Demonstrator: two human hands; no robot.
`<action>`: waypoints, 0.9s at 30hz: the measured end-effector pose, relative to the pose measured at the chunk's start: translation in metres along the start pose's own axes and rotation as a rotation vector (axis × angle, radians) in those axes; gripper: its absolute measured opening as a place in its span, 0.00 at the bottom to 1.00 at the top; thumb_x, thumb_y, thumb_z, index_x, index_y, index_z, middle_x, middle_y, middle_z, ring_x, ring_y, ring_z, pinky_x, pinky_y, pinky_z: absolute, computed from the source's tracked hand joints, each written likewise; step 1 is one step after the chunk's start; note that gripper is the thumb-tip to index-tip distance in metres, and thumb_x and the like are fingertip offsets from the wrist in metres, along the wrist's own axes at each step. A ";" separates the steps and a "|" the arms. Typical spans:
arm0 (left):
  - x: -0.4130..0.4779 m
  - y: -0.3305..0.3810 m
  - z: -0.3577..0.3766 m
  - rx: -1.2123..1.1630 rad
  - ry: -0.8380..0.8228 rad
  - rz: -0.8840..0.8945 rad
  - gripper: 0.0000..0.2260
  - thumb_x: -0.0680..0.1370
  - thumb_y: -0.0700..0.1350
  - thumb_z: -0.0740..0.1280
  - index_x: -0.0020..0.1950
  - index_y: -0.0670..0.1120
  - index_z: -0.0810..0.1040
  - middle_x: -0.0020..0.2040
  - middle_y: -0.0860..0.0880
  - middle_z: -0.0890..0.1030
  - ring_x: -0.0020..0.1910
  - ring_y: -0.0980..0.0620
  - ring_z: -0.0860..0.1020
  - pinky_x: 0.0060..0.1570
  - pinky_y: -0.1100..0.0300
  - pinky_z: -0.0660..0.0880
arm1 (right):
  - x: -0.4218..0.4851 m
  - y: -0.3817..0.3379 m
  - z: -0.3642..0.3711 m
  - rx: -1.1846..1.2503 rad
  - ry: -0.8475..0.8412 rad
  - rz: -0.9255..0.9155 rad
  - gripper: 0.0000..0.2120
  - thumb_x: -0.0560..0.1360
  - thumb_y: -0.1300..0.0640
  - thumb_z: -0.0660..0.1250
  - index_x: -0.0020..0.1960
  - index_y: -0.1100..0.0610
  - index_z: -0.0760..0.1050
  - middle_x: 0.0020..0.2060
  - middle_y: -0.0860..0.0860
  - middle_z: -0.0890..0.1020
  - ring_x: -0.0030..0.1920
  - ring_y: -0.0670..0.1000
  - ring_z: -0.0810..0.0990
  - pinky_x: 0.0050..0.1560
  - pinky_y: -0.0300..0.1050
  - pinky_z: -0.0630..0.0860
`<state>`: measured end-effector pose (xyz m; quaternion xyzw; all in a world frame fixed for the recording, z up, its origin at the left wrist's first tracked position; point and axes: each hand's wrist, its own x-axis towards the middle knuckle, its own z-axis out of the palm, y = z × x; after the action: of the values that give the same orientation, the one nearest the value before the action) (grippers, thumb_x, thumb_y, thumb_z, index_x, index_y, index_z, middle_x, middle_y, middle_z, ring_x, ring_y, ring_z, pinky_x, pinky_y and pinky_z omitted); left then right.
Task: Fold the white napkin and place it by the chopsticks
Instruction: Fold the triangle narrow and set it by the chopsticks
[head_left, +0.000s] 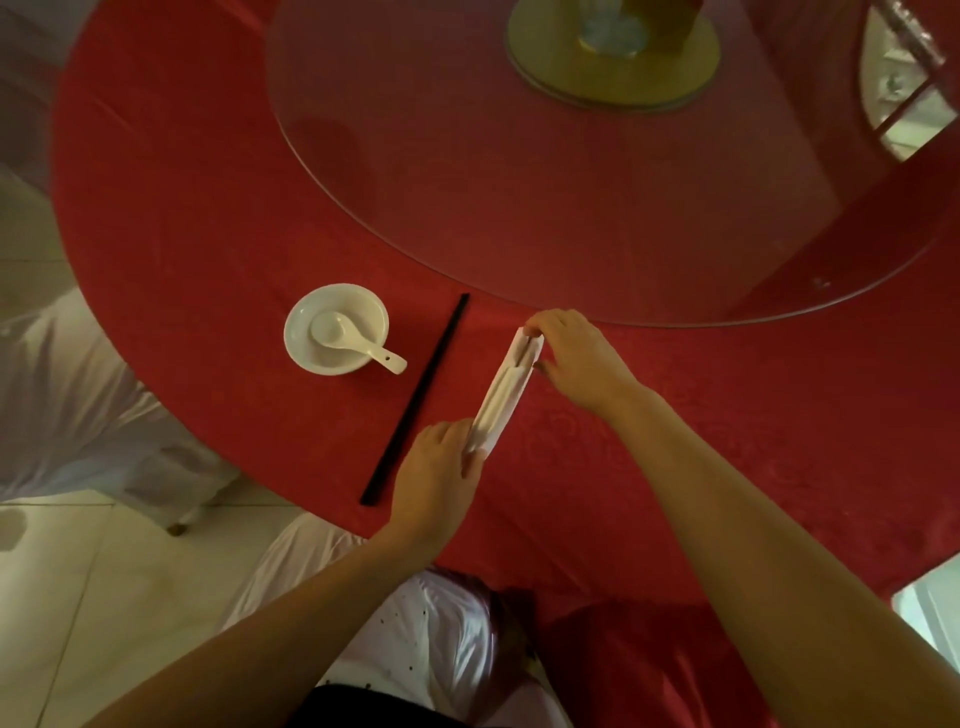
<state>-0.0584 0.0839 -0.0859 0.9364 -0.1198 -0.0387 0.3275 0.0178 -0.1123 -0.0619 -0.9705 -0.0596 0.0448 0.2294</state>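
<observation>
Pinching ends: left hand (434, 470), right hand (571, 358) fingers closed on folded white napkin (504, 395)
beside: black chopsticks (415, 400)
bowl (311, 358): holds white spoon (353, 344)

white napkin (505, 392) folded narrow, beside black chopsticks (417, 399)

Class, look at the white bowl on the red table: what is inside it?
A white spoon lies in the bowl, its scoop inside and its handle reaching over the rim toward the chopsticks. The bowl's floor under the scoop is covered; no food shows.
</observation>
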 end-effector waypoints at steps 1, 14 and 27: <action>-0.001 -0.001 -0.001 0.009 0.007 0.010 0.07 0.74 0.40 0.68 0.51 0.41 0.78 0.43 0.46 0.80 0.41 0.50 0.76 0.38 0.63 0.68 | 0.000 0.001 0.002 0.000 0.016 0.003 0.13 0.71 0.67 0.65 0.54 0.57 0.73 0.54 0.52 0.78 0.55 0.54 0.73 0.56 0.46 0.69; -0.009 -0.022 -0.012 0.079 0.053 -0.018 0.08 0.73 0.41 0.69 0.51 0.41 0.77 0.44 0.45 0.80 0.44 0.47 0.76 0.40 0.61 0.69 | 0.008 0.010 0.005 -0.072 -0.079 -0.016 0.09 0.74 0.59 0.63 0.49 0.51 0.80 0.51 0.47 0.80 0.55 0.52 0.70 0.55 0.47 0.64; -0.014 -0.024 -0.011 0.099 -0.015 -0.045 0.06 0.73 0.43 0.69 0.46 0.42 0.76 0.42 0.46 0.78 0.42 0.49 0.74 0.40 0.59 0.69 | 0.008 0.020 0.000 -0.132 -0.166 0.027 0.10 0.74 0.59 0.62 0.51 0.52 0.79 0.52 0.48 0.81 0.57 0.53 0.70 0.57 0.50 0.65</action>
<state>-0.0654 0.1118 -0.0922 0.9536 -0.1030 -0.0471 0.2789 0.0272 -0.1291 -0.0715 -0.9771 -0.0680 0.1241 0.1587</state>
